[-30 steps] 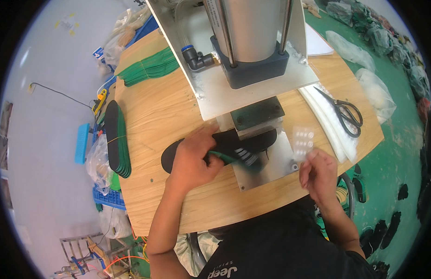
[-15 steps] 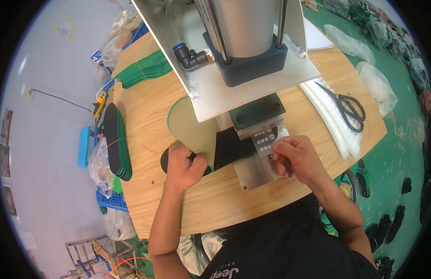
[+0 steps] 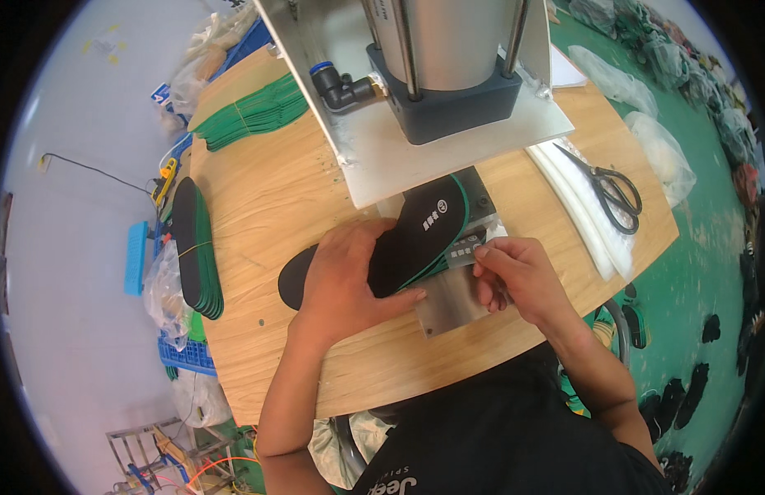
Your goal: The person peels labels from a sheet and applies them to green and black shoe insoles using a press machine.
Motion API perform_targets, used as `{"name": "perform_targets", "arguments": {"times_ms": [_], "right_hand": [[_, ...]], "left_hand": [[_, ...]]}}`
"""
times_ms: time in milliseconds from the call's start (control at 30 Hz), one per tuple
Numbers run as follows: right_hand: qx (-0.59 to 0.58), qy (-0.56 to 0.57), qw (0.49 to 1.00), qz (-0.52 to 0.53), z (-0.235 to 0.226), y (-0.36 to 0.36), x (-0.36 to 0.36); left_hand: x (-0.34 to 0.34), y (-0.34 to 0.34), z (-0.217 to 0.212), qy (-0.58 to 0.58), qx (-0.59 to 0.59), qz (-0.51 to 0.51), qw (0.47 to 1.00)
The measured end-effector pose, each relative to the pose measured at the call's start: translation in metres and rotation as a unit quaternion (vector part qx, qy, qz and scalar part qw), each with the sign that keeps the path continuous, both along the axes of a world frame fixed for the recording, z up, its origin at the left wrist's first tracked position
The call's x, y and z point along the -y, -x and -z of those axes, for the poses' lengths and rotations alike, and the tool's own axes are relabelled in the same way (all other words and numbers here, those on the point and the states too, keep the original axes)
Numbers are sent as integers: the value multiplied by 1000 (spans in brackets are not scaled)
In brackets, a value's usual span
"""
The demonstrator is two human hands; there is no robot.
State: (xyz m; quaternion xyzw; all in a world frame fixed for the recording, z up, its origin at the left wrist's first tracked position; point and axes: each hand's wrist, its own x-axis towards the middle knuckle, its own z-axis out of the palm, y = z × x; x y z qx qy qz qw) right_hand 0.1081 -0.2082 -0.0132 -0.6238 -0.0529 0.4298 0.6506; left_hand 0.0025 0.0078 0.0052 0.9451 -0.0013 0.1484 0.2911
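Observation:
A black shoe insole with a green edge and a small white print near its toe lies black face up, slanting toward the press. Green edges of more insoles show under it. My left hand lies spread across its middle, thumb stretched out along the near side. Between thumb and fingers, my right hand pinches a grey film strip with white prints. That strip lies by the insole's near right edge, above a bare metal plate. The insole partly covers the dark press block.
The press frame with its cylinder rises over the far side. Bundled insoles lie on the table, one green stack far left and one black stack at left. Black scissors rest on white film strips at right.
The top insole was curled back with its beige underside showing; now it is laid down black face up, its print visible. My left hand has spread from a closed grip. My right hand stays by the film.

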Motion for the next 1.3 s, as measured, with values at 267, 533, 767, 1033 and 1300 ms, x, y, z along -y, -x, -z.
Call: {"name": "perform_targets", "arguments": {"times_ms": [267, 533, 767, 1033, 1300], "right_hand": [[88, -60, 984, 143, 7, 10, 22], [-4, -6, 999, 40, -3, 4, 9], [9, 17, 1000, 3, -4, 2, 0], [15, 12, 1000, 9, 1, -1, -5], [48, 47, 995, 73, -1, 4, 2]], "left_hand": [[-7, 5, 6, -15, 40, 21, 999], [-13, 14, 6, 311, 41, -164, 935], [-14, 14, 13, 287, 73, -155, 943], [-8, 14, 9, 247, 61, -142, 957], [-1, 8, 1, 89, -35, -52, 994]]}}
